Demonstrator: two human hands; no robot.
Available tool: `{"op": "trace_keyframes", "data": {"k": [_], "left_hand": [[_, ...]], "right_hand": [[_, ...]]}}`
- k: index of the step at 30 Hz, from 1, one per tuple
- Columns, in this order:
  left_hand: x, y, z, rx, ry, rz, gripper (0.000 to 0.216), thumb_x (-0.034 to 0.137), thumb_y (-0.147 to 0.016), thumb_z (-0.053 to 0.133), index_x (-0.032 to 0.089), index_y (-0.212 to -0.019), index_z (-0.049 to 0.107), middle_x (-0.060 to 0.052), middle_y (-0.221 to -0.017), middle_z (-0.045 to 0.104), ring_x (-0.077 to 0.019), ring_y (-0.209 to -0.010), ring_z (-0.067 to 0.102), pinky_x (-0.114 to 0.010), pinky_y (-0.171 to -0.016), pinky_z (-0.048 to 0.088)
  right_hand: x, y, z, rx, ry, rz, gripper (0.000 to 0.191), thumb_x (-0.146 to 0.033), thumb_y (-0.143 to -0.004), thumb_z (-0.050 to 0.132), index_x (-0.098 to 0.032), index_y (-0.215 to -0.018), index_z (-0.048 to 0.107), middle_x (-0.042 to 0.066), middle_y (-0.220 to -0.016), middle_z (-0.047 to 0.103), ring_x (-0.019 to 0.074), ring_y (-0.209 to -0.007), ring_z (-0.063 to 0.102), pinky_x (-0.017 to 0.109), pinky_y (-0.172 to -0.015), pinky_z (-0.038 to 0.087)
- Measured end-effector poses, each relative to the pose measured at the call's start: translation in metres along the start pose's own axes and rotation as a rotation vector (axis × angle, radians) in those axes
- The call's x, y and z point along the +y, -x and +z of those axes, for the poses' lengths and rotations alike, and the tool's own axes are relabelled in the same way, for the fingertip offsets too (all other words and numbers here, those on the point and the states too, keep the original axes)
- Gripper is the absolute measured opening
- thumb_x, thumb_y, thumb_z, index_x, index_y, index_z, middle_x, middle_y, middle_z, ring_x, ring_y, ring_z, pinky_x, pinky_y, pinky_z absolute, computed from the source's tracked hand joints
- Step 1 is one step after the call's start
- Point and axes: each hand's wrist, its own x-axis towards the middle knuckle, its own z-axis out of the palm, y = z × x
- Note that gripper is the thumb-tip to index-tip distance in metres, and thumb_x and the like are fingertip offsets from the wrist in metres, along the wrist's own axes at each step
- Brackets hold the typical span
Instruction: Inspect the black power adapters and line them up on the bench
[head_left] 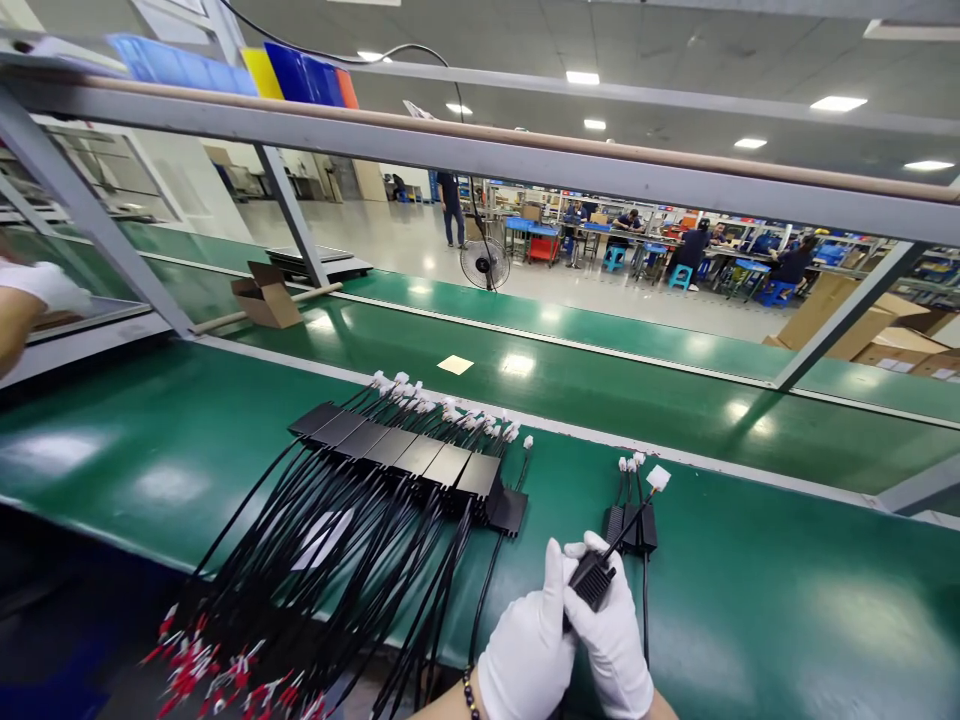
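The left hand point(529, 640) and right hand point(619, 640) hold a black box point(591, 582) in their fingers; handling it seems the step; the next move likely needs a steady grip; more boxes point(649, 530) sit just beyond the fingers.

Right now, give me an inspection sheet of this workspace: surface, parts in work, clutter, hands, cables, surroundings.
Surface: green bench top, shiny, with light reflections.
Parts in work: black finned module in hand; long row of black modules to the left; small module group beyond the hands.
Clutter: pale yellow sheet past the row; open cardboard box farther back.
Hands: left hand and right hand, white-gloved, both holding the finned module.
Cables: black cables from the row hang over the near edge, with red and white ends; white connectors on the far side.
Surroundings: metal frame, fan; another person's gloved hand at far left.
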Motion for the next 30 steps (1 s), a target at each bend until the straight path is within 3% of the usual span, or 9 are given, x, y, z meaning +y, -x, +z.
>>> {"op": "trace_keyframes", "data": {"k": [4,10,12,14,18,21,23,26,30], "left_hand": [[-0.009,0.001,0.008,0.105,0.003,0.210,0.083,0.012,-0.088,0.034,0.017,-0.139,-0.031,-0.022,-0.138,0.045,-0.0303,-0.109,0.060,-0.042,-0.087,0.050],[-0.012,-0.002,0.010,0.162,0.107,0.323,0.084,0.008,-0.089,0.031,0.025,-0.137,-0.035,-0.017,-0.144,0.040,-0.0232,-0.121,0.053,-0.039,-0.094,0.047],[-0.013,-0.003,0.009,0.147,0.120,0.313,0.078,0.011,-0.090,0.033,0.025,-0.144,-0.022,-0.016,-0.141,0.044,-0.0240,-0.119,0.054,-0.039,-0.095,0.047],[-0.011,-0.003,0.005,0.098,0.120,0.216,0.066,0.016,-0.089,0.038,0.023,-0.148,0.010,-0.015,-0.133,0.054,-0.0273,-0.112,0.059,-0.041,-0.093,0.047],[0.002,-0.004,-0.012,-0.064,0.211,-0.097,0.044,0.021,-0.081,0.050,0.022,-0.124,0.055,-0.011,-0.115,0.067,-0.0282,-0.102,0.063,-0.039,-0.091,0.047],[0.012,-0.007,-0.023,-0.122,0.357,-0.224,0.040,0.020,-0.074,0.056,0.024,-0.113,0.061,-0.005,-0.103,0.070,-0.0245,-0.096,0.064,-0.034,-0.087,0.047],[0.014,-0.008,-0.027,-0.181,0.478,-0.312,0.037,0.020,-0.072,0.057,0.022,-0.109,0.062,-0.003,-0.084,0.071,-0.0199,-0.074,0.065,-0.028,-0.068,0.049],[0.011,-0.010,-0.027,-0.339,0.682,-0.433,0.033,0.020,-0.073,0.056,0.017,-0.105,0.060,0.005,-0.056,0.058,-0.0086,-0.037,0.044,-0.019,-0.038,0.032],[0.011,-0.018,-0.034,-0.410,0.936,-0.472,0.029,0.028,-0.076,0.059,0.013,-0.100,0.057,0.009,-0.043,0.044,-0.0048,-0.030,0.032,-0.015,-0.031,0.019]], "right_hand": [[-0.011,0.001,-0.003,-0.104,-0.025,-0.074,0.055,-0.030,-0.067,0.082,-0.026,-0.113,0.052,0.010,-0.119,0.058,0.0284,-0.114,0.055,0.045,-0.100,0.042],[-0.013,0.008,-0.009,-0.198,0.049,-0.133,0.060,-0.023,-0.070,0.080,-0.027,-0.122,0.051,0.010,-0.137,0.048,0.0276,-0.130,0.040,0.045,-0.108,0.033],[-0.013,0.007,-0.011,-0.202,0.000,-0.115,0.073,-0.026,-0.068,0.082,-0.030,-0.130,0.043,0.009,-0.137,0.048,0.0268,-0.130,0.040,0.045,-0.109,0.031],[-0.018,0.001,-0.016,-0.184,-0.066,-0.091,0.074,-0.033,-0.068,0.082,-0.030,-0.131,0.043,0.009,-0.134,0.052,0.0274,-0.128,0.043,0.045,-0.108,0.032],[-0.042,-0.022,-0.035,-0.008,-0.172,-0.094,0.040,-0.046,-0.082,0.066,-0.023,-0.114,0.060,0.006,-0.099,0.069,0.0232,-0.096,0.063,0.040,-0.092,0.045],[-0.060,-0.037,-0.049,0.043,-0.210,-0.092,0.034,-0.040,-0.080,0.070,-0.018,-0.105,0.064,0.000,-0.072,0.066,0.0166,-0.070,0.061,0.032,-0.071,0.050],[-0.066,-0.044,-0.057,0.048,-0.216,-0.068,0.042,-0.036,-0.077,0.074,-0.018,-0.113,0.060,-0.001,-0.069,0.064,0.0143,-0.063,0.059,0.028,-0.064,0.049],[-0.068,-0.052,-0.069,0.127,-0.261,-0.070,0.051,-0.040,-0.076,0.074,-0.019,-0.118,0.055,-0.003,-0.063,0.062,0.0130,-0.055,0.058,0.024,-0.049,0.043],[-0.071,-0.062,-0.074,0.152,-0.319,-0.026,0.042,-0.053,-0.078,0.067,-0.017,-0.099,0.064,0.001,-0.067,0.065,0.0153,-0.059,0.061,0.026,-0.050,0.046]]}}
